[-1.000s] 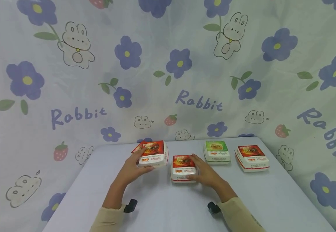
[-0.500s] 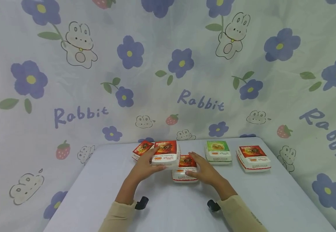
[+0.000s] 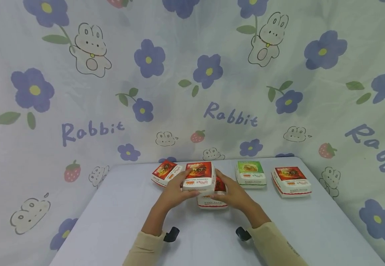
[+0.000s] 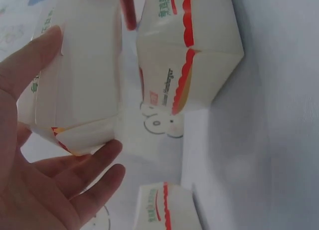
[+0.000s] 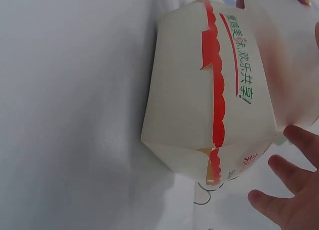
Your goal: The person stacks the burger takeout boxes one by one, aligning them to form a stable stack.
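My left hand (image 3: pixel 176 191) grips a white burger box (image 3: pixel 200 177) with a red burger picture on its lid, thumb at the front and fingers along its left side. The held box is raised over a matching burger box (image 3: pixel 212 201) on the table and hides part of its lid. A gap shows between the two boxes in the left wrist view. Beside them on the right, my right hand (image 3: pixel 235 193) has its fingers spread and relaxed. In the right wrist view its fingertips (image 5: pixel 294 134) are close to the top edge of the lower box (image 5: pixel 189 90).
A red-lidded burger box (image 3: pixel 165 173) lies turned at an angle at the back left. A green-lidded box (image 3: pixel 250 174) and another red-lidded box (image 3: pixel 291 181) stand to the right. Behind the white table (image 3: pixel 315 225) hangs a rabbit-patterned curtain (image 3: pixel 172 92).
The left hand has carried its burger box rightward, away from the angled box, to over the middle box. The right hand has stayed beside the middle box.
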Motion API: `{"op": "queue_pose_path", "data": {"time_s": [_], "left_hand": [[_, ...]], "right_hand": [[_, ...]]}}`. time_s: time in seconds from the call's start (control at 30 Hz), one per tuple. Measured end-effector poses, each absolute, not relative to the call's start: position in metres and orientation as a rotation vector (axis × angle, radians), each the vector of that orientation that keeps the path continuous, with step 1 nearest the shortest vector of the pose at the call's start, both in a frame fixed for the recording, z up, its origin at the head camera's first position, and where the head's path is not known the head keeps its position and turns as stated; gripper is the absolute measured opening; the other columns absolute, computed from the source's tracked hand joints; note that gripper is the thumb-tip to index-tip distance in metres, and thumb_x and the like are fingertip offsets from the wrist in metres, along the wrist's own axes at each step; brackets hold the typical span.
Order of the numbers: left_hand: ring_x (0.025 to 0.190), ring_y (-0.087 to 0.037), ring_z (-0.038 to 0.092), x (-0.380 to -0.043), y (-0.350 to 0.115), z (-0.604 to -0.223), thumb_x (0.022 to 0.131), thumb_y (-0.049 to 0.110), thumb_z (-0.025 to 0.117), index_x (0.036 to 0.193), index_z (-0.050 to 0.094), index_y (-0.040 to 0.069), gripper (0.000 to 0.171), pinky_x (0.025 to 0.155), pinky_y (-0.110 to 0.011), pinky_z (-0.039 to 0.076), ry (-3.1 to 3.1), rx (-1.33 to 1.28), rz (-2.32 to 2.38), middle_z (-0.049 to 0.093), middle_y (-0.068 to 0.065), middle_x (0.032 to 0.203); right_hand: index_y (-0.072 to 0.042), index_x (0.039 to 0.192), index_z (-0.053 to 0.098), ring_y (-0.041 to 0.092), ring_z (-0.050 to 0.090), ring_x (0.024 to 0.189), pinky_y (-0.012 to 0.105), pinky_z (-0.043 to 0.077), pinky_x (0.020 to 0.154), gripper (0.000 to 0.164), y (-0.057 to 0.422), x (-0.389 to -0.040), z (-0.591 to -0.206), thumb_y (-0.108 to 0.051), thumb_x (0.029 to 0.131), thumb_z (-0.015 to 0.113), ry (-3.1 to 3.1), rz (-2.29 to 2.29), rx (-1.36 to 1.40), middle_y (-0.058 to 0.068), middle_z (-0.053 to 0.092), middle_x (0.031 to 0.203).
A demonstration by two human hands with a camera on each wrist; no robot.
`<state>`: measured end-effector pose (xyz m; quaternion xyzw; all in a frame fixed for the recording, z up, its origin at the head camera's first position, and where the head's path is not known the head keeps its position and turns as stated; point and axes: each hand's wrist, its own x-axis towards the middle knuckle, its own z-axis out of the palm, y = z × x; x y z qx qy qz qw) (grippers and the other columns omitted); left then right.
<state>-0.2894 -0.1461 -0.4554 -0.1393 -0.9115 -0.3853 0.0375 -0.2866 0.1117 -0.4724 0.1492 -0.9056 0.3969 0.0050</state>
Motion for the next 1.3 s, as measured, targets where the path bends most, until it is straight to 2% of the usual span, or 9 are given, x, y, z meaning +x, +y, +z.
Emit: {"op": "queue_pose_path", "data": {"time_s": [0.27,0.5,0.63,0.8,1.0,1.3], "left_hand": [[0.139,-0.034,0.032,-0.285,-0.134,-0.456,0.064,0.075,0.072,0.149,0.030,0.047,0.099,0.101,-0.066,0.033,-2.812,-0.417,-1.181,0.036,-0.007,0.153],[0.121,-0.027,0.052,-0.284,-0.132,-0.456,0.065,0.063,0.081,0.150,0.028,0.047,0.100,0.094,-0.053,0.047,-2.758,-0.500,-1.298,0.036,-0.001,0.153],[0.119,-0.028,0.055,-0.285,-0.133,-0.457,0.068,0.054,0.083,0.149,0.029,0.047,0.098,0.095,-0.049,0.048,-2.731,-0.541,-1.426,0.035,-0.001,0.153],[0.118,-0.029,0.055,-0.285,-0.135,-0.457,0.068,0.056,0.083,0.147,0.034,0.048,0.093,0.091,-0.049,0.051,-2.729,-0.495,-1.503,0.034,-0.007,0.154],[0.119,-0.028,0.055,-0.286,-0.134,-0.458,0.066,0.061,0.081,0.145,0.035,0.051,0.092,0.087,-0.046,0.054,-2.761,-0.467,-1.505,0.035,-0.001,0.153],[0.120,-0.029,0.055,-0.289,-0.129,-0.460,0.067,0.062,0.080,0.145,0.034,0.052,0.091,0.087,-0.049,0.053,-2.799,-0.478,-1.487,0.039,0.001,0.150]], "right_hand": [[-0.044,0.153,0.021,0.029,0.031,0.141,0.060,0.032,0.105,0.100,0.112,-0.280,-0.469,-0.060,0.072,0.077,-2.824,1.233,0.440,-0.001,0.033,0.155],[-0.050,0.151,0.019,0.034,0.029,0.141,0.066,0.031,0.102,0.100,0.120,-0.277,-0.468,-0.073,0.068,0.070,-2.833,1.270,0.349,0.001,0.034,0.155],[-0.051,0.151,0.019,0.034,0.028,0.141,0.067,0.029,0.103,0.097,0.127,-0.276,-0.471,-0.075,0.070,0.067,-2.821,1.290,0.343,-0.002,0.032,0.155],[-0.045,0.153,0.020,0.031,0.026,0.143,0.067,0.028,0.104,0.097,0.133,-0.277,-0.477,-0.074,0.073,0.065,-2.808,1.320,0.373,-0.004,0.032,0.155],[-0.043,0.153,0.021,0.031,0.025,0.143,0.068,0.027,0.104,0.096,0.138,-0.280,-0.481,-0.072,0.074,0.066,-2.821,1.308,0.355,-0.001,0.035,0.154],[-0.043,0.153,0.022,0.033,0.026,0.142,0.068,0.028,0.102,0.095,0.142,-0.281,-0.485,-0.069,0.074,0.068,-2.817,1.326,0.334,0.001,0.036,0.154]]}}
